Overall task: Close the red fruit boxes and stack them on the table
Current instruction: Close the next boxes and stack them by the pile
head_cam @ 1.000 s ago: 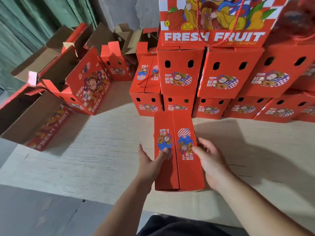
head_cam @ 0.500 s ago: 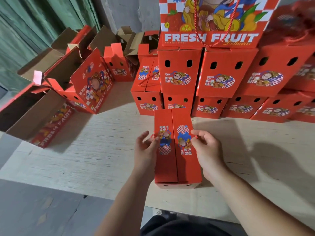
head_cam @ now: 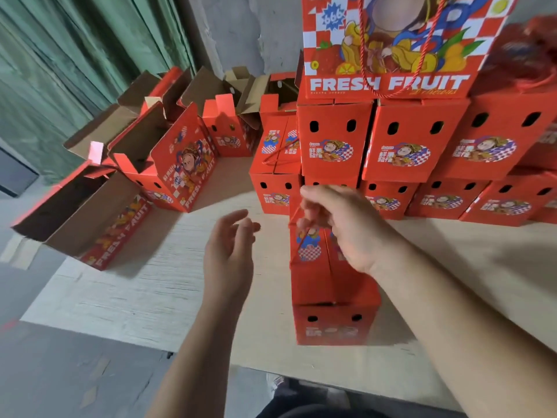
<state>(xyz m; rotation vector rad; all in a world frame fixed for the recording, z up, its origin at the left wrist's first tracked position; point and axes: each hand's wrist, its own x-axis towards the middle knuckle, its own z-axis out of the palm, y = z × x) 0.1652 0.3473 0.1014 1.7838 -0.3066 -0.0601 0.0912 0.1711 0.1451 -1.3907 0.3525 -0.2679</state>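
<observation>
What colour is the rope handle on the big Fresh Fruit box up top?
Red, a twisted rope handle hanging over the box's front; head view.

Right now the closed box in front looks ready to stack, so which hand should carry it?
Right hand: it pinches the cord over the closed box. The left hand hangs open beside it, touching nothing.

A closed red fruit box [head_cam: 331,285] stands upright on the bench [head_cam: 150,285], near the stacked closed boxes [head_cam: 401,146]; open boxes [head_cam: 168,164] lie left of that stack.

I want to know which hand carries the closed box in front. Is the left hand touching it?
Apart. The head view shows bare table between the left hand and the closed box.
</observation>
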